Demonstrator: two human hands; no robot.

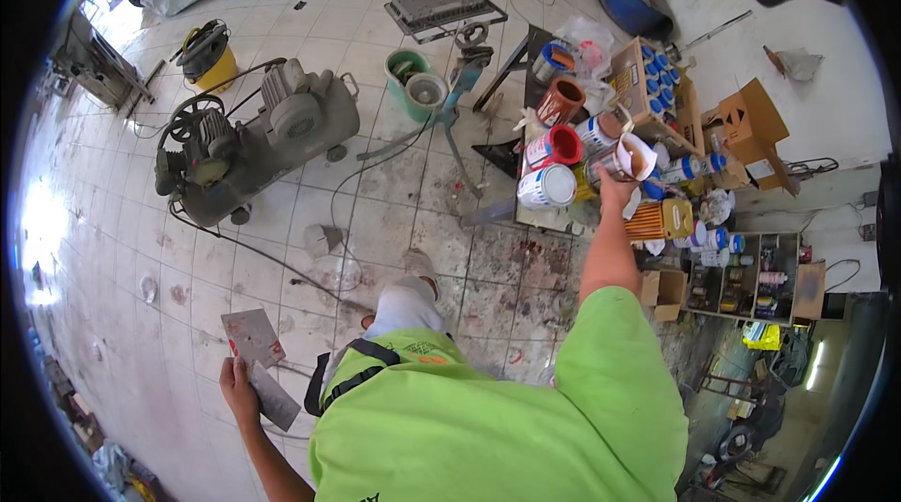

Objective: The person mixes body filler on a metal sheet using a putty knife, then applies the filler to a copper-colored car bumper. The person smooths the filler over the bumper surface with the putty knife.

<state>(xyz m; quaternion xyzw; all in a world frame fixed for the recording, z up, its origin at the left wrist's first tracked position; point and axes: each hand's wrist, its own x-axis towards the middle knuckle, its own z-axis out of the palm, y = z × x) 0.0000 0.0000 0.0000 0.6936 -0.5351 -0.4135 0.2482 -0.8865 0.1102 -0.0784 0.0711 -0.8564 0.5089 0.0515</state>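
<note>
In my left hand [241, 391], low at the left, are two thin flat grey plates. The upper plate [253, 337] has reddish smears; the lower plate [274, 399] is plain grey. My right arm reaches out to the crowded table, where my right hand [615, 187] is closed around a can [610, 162]. Close against that can is a white-rimmed container [638, 159] with brownish contents. Beside the hand stand a white can with a pale lid [547, 187], an open red can [554, 146] and a brown can [561, 101]. My right fingertips are partly hidden.
A yellow jug [663, 219] lies right of my right hand. Behind are a wooden crate of blue-lidded cans [652, 80] and a cardboard box [754, 131]. On the tiled floor stand a compressor [272, 141], a green bucket [413, 87] and a metal stand [458, 94]; a hose crosses the tiles.
</note>
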